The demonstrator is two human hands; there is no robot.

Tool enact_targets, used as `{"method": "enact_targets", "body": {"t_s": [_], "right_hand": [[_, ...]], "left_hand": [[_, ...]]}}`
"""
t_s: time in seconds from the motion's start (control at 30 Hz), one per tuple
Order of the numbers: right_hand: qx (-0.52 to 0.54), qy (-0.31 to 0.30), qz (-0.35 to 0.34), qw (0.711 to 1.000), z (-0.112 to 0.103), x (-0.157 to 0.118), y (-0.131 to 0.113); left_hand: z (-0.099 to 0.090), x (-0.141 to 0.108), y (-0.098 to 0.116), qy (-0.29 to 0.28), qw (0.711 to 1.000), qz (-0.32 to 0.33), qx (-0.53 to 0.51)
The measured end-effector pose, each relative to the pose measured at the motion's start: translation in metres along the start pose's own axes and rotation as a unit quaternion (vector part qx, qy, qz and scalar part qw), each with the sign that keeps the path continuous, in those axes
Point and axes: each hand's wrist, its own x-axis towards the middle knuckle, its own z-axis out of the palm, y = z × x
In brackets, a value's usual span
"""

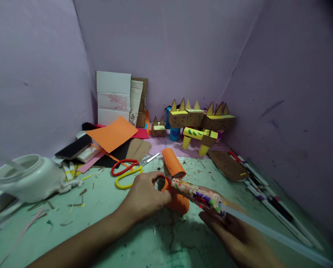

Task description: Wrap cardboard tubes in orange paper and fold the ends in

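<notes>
My left hand is closed on an orange paper-covered roll, gripping its open end between thumb and fingers. In my right hand is a glue gun with a colourful patterned body, and a long translucent glue stick runs out of its back. The gun's tip is close to the roll's end by my left thumb; whether they touch I cannot tell. Just beyond, a second orange roll lies on the table. Scissors with red and yellow handles lie partly spread beyond my left hand.
A white teapot-like vessel stands at the left. Orange paper tops a pile beside a phone-like black slab. Cardboard animal figures line the back wall. Brown cardboard and several pens lie right. Scraps litter the green table.
</notes>
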Motion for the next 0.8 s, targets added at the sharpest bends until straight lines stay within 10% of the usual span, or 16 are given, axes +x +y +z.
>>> {"method": "enact_targets", "body": {"t_s": [0.8], "right_hand": [[0.001, -0.017, 0.016, 1.000, -0.0002, 0.0015, 0.0071]], "left_hand": [[-0.0012, 0.0012, -0.0046, 0.003, 0.999, 0.006, 0.036]]}}
